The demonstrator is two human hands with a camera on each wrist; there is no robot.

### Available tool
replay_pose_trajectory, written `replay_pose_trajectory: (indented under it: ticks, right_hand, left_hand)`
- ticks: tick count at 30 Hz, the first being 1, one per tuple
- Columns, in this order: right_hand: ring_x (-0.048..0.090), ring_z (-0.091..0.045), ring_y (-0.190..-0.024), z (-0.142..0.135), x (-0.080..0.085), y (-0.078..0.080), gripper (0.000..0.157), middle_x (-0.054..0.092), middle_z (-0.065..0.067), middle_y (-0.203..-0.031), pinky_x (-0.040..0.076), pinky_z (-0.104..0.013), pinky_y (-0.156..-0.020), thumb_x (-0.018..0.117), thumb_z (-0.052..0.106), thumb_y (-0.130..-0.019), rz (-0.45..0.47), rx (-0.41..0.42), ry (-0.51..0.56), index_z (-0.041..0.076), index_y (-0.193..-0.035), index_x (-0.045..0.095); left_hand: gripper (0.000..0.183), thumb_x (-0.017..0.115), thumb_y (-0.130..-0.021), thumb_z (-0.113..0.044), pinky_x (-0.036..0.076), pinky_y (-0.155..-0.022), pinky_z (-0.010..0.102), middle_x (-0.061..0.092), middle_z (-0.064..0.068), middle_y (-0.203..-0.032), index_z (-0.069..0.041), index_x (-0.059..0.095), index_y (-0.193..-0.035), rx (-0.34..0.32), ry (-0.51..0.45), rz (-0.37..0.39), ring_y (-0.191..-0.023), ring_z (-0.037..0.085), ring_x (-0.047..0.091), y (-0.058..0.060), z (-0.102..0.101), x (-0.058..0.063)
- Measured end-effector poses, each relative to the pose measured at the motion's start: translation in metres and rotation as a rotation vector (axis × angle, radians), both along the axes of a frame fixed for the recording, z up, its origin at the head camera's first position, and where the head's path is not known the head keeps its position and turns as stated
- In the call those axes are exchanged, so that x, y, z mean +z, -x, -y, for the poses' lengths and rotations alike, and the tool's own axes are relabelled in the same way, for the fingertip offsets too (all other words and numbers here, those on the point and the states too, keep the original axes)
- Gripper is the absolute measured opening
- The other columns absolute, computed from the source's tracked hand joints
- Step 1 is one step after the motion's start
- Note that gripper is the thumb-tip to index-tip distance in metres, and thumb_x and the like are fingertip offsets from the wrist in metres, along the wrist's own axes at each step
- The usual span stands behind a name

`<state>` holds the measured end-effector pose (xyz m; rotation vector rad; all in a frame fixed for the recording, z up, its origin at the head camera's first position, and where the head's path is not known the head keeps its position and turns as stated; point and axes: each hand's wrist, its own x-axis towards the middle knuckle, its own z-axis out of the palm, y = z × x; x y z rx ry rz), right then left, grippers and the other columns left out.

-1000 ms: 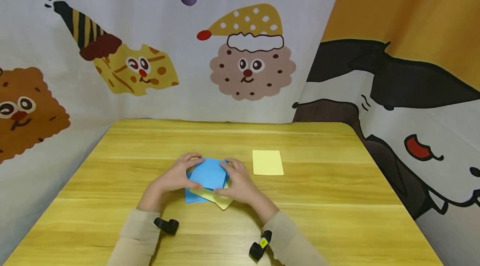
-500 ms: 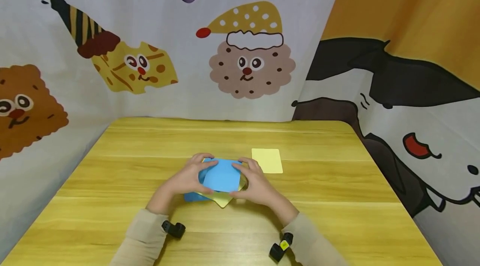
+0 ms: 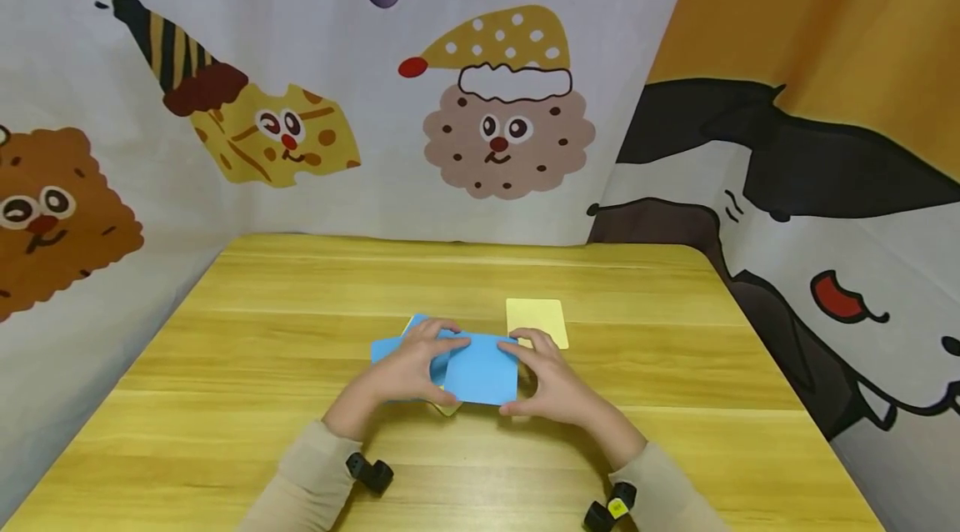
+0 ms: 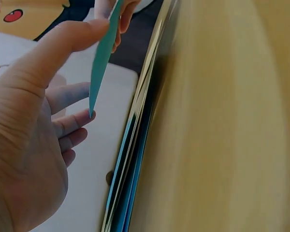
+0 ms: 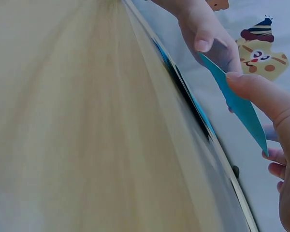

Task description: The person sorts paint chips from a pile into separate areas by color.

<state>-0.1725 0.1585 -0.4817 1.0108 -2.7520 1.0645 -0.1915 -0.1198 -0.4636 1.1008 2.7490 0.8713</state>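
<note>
A blue square card [image 3: 482, 369] is held off the table between both hands. My left hand [image 3: 401, 369] pinches its left part, the thumb at the near edge and the fingers at the far edge. In the same way, my right hand [image 3: 558, 388] pinches the right part. Seen nearly edge-on, the blue card [image 4: 102, 60] looks thin and slightly bowed in the left wrist view. The right wrist view shows the card [image 5: 241, 108] between both hands, clear of the tabletop. Beneath and left of it lies a loose pile of blue and yellow cards [image 3: 386, 347], partly hidden by my left hand.
A single yellow card [image 3: 538, 315] lies flat at the back right of the pile, partly behind my right fingers. The wooden table [image 3: 300, 282] ends at a curtain [image 3: 375, 98] printed with cartoon figures. A black wrist camera [image 3: 370, 474] sits on each sleeve.
Both hands have moved right and a little towards me, carrying the blue card off the pile. More of the pile's left and far side now shows. The single yellow card stays put.
</note>
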Motion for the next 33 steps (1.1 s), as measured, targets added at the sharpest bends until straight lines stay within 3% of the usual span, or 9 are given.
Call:
replay_pose_trajectory:
  ticks: [7,23,33]
  right_hand:
    - [0.025,-0.029,-0.132,-0.025,-0.002,-0.007,0.091,0.034,-0.011,-0.144,0.034,-0.059,-0.095,0.086,0.044,-0.066,0.033,0.014,-0.015,0.018,-0.144,0.046]
    - [0.026,-0.034,-0.132,-0.075,-0.003,-0.017,0.09,0.03,-0.013,-0.147,0.035,-0.061,-0.094,0.086,0.041,-0.068,0.081,0.032,-0.059,0.016,-0.144,0.045]
    - [0.028,-0.03,-0.13,-0.094,-0.006,-0.019,0.09,0.033,-0.012,-0.147,0.036,-0.058,-0.093,0.086,0.042,-0.068,0.101,0.04,-0.061,0.015,-0.143,0.046]
  left_hand:
    - [0.089,0.085,-0.065,-0.046,0.023,-0.105,0.056,0.04,0.011,-0.14,-0.012,0.051,-0.14,-0.04,0.043,0.018,-0.131,0.03,0.03,-0.005,-0.021,-0.001]
    - [0.089,0.085,-0.065,-0.047,0.025,-0.106,0.048,0.041,0.007,-0.136,-0.013,0.051,-0.14,0.012,0.042,0.016,-0.127,0.025,0.034,-0.02,-0.079,-0.015]
    - [0.088,0.085,-0.065,-0.048,0.022,-0.108,0.045,0.042,0.008,-0.137,-0.014,0.052,-0.14,0.033,0.077,0.016,-0.129,0.027,0.032,-0.026,-0.099,-0.017]
